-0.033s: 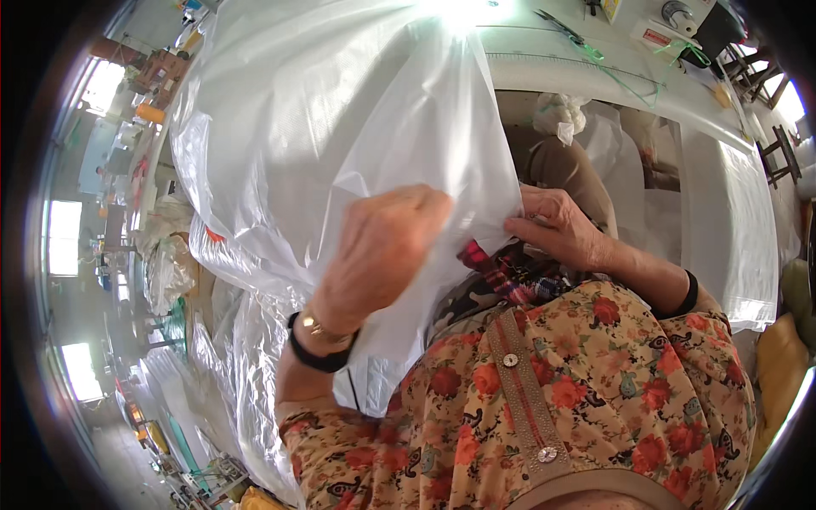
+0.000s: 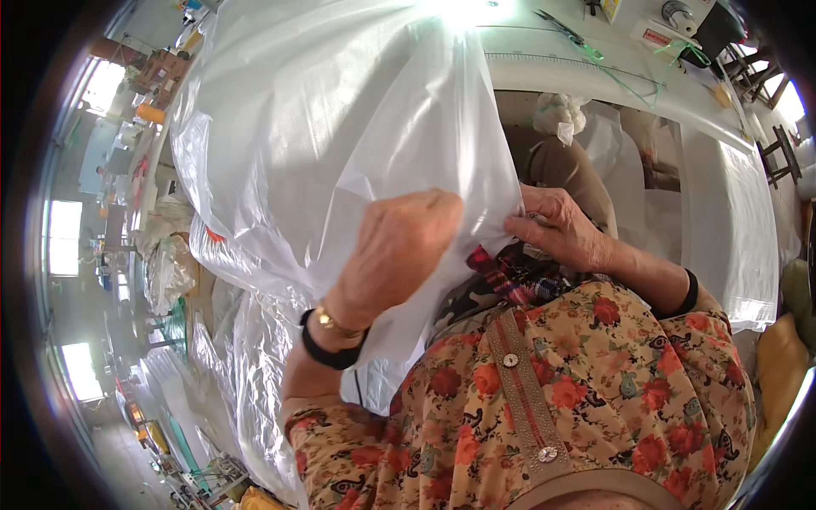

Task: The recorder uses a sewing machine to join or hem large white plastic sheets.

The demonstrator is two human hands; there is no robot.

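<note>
1. left hand (image 2: 408,242) is curled into a fist in front of the big plastic sheet (image 2: 280,136), knuckles up; its fingertips are hidden and the edges a little soft, so i cannot tell whether it grips the plastic or only rests against it.
2. right hand (image 2: 561,234) is closed on the sheet's right-hand edge, thumb and fingers meeting there in a pinch, just beside the left hand.
3. the sheet itself hangs down from the table (image 2: 531,38) toward the lap, shiny and see-through in places, with folds running down toward the two hands.
4. beneath the hands, a plaid cloth (image 2: 510,285) lies against the flowered shirt (image 2: 595,382), close to the sheet's edge.
5. step in hand, as i judge it: handling the sheet at its edge, one side pinned by the right hand while the left works next to it.
6. a next move would call for a steady right pinch and a light left touch, since such thin plastic could crease, slip or tear under a hard pull.
7. dark scissors (image 2: 561,27) and a green string (image 2: 625,85) lie on the table, well apart from both hands.
</note>
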